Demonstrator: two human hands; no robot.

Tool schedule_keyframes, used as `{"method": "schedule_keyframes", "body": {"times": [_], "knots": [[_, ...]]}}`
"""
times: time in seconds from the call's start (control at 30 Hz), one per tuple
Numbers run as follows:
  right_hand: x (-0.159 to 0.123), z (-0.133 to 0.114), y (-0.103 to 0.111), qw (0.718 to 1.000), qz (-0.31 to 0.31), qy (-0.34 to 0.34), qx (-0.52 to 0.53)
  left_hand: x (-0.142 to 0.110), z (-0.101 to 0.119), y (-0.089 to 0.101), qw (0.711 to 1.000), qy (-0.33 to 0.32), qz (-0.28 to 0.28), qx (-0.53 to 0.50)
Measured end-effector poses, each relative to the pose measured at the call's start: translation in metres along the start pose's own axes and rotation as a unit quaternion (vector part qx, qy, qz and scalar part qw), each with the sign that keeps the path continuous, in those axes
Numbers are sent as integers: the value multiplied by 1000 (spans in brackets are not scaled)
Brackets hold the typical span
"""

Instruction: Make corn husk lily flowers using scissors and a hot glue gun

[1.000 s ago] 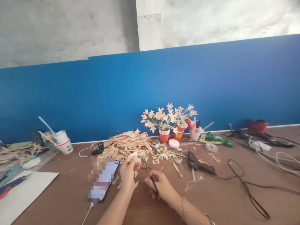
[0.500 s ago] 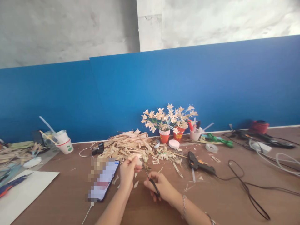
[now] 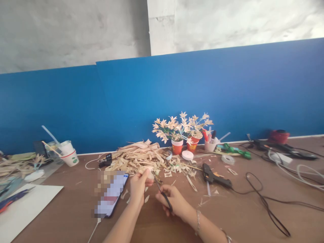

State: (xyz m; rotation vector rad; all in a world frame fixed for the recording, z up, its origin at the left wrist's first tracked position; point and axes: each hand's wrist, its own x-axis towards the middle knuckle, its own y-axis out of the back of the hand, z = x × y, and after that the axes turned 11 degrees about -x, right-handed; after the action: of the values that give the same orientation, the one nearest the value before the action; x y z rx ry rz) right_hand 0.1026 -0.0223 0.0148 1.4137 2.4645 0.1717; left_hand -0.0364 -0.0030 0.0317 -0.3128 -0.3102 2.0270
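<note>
Between the thumb and fingers of my left hand (image 3: 139, 186) is a small piece of dried husk (image 3: 150, 174), pale and thin. My right hand (image 3: 174, 201) grips black-handled scissors (image 3: 166, 199), their blades pointing up and left at the husk piece. Whether the blades touch it I cannot tell. Behind my hands lies a heap of dried husk strips (image 3: 136, 153). Small cut husk scraps (image 3: 146, 199) are scattered on the table under my left hand.
A phone (image 3: 113, 195) with a cable lies left of my hands. A black glue gun (image 3: 215, 177) is at the right, its cord (image 3: 268, 206) looping over the table (image 3: 243, 222). Husk flowers (image 3: 174, 128) in red cups (image 3: 177, 147) stand behind, near a tape roll (image 3: 228, 159).
Almost nothing differs. Both hands keep the same pose, with the husk piece and scissors in nearly the same place; the view has shifted very slightly.
</note>
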Motion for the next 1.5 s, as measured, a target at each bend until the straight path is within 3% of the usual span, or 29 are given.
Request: {"method": "schedule_keyframes", "body": {"times": [0.9,1.5], "knots": [[-1,-1,5,999,-13,39,-22,8,2,7,999,7,-40,35],[-7,-3,22,994,-74,40,-71,16,8,16,987,26,-129,91]]}}
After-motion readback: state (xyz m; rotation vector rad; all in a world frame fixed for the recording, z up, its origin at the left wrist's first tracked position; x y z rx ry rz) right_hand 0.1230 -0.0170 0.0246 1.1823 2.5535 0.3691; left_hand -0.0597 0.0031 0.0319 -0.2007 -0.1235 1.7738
